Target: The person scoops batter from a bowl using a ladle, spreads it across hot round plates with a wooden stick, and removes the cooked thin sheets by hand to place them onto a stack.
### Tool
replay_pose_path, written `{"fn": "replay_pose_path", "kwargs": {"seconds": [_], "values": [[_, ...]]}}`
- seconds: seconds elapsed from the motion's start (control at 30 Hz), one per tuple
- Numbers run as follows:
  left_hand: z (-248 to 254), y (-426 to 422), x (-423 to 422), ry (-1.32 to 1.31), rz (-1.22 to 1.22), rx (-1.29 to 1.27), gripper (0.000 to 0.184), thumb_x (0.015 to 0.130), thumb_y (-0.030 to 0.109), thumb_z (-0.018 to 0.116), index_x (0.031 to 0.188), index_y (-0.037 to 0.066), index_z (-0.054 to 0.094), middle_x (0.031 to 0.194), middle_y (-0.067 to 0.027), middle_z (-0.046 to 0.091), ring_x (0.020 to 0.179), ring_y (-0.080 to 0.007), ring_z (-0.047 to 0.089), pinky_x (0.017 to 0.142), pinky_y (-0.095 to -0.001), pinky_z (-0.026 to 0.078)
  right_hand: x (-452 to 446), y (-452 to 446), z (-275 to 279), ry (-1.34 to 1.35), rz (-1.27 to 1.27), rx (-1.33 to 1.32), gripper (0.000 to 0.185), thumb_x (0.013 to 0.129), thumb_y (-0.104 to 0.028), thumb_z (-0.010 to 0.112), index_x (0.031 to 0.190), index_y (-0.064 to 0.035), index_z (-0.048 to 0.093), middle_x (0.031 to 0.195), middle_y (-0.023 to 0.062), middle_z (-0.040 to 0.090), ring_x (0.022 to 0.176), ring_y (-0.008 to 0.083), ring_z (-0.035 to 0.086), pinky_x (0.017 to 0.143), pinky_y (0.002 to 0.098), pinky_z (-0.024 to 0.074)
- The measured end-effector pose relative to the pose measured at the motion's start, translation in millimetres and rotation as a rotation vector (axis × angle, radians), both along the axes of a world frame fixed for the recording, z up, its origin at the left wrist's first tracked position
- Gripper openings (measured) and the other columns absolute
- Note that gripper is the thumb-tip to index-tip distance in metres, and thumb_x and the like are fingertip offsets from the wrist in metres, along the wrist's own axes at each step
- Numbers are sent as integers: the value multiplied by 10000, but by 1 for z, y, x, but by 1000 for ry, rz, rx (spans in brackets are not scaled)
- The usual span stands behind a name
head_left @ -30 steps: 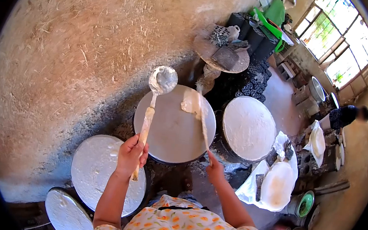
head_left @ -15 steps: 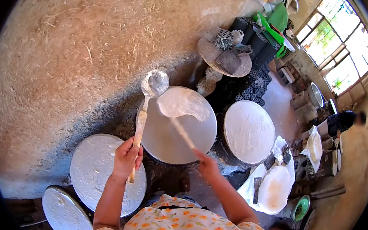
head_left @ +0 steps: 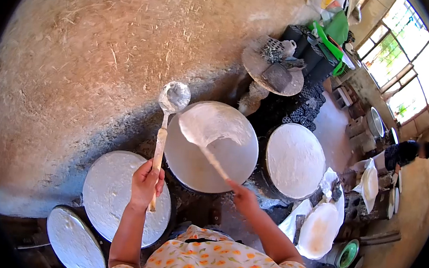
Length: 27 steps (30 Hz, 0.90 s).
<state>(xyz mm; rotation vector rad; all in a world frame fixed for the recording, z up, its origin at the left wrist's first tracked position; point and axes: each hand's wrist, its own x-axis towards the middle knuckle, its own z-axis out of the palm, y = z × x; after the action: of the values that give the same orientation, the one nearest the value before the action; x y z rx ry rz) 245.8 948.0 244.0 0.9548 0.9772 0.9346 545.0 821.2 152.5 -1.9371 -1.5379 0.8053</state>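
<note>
Stick (head_left: 216, 164) has swung leftward across the griddle (head_left: 191, 170) since a second ago, pale batter (head_left: 210, 119) atop it now a wide arc. I see right hand (head_left: 244, 197) gripping the stick's end; left hand (head_left: 145, 183) clasps the ladle (head_left: 160, 142) aside, likely giving the sweep room.

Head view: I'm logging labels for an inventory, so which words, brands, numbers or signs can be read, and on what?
No text can be read.
The grey, round-bowled, pale-handled ladle and the round, pale, flat griddle show no lettering.
The pale plastic with a yellow patch, at the top edge, is too small and blurred to tell.
</note>
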Motion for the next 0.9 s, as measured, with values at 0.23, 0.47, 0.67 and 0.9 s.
{"fn": "replay_pose_path", "kwargs": {"seconds": [0.23,0.47,0.67,0.9], "values": [[7,-16,-1,42,77,-11,132,938,72,408,925,11,525,649,-20,479,430,-65,420,366,-211,362,14,67,-5,327,-115,21,566,747,101,460,1265,-105,557,949,197,664,852,329,652,799,324,494],[14,-27,-4,64,135,20,138,938,79,410,923,6,526,653,-26,482,417,-67,411,352,-211,349,31,23,15,70,91,-220,604,768,68,450,1304,-198,532,954,200,651,829,234,631,775,328,489],[22,-40,12,78,205,-9,144,934,81,407,897,8,525,620,-19,472,409,-67,402,349,-212,340,49,88,-30,178,15,-67,543,796,29,446,1298,-159,537,968,177,673,843,170,628,776,280,477],[30,-54,10,123,223,61,155,932,85,398,876,6,519,619,-27,476,402,-68,395,341,-210,323,74,59,7,237,146,-137,595,767,59,445,1320,-151,509,1091,152,617,975,188,578,861,272,429]]}}
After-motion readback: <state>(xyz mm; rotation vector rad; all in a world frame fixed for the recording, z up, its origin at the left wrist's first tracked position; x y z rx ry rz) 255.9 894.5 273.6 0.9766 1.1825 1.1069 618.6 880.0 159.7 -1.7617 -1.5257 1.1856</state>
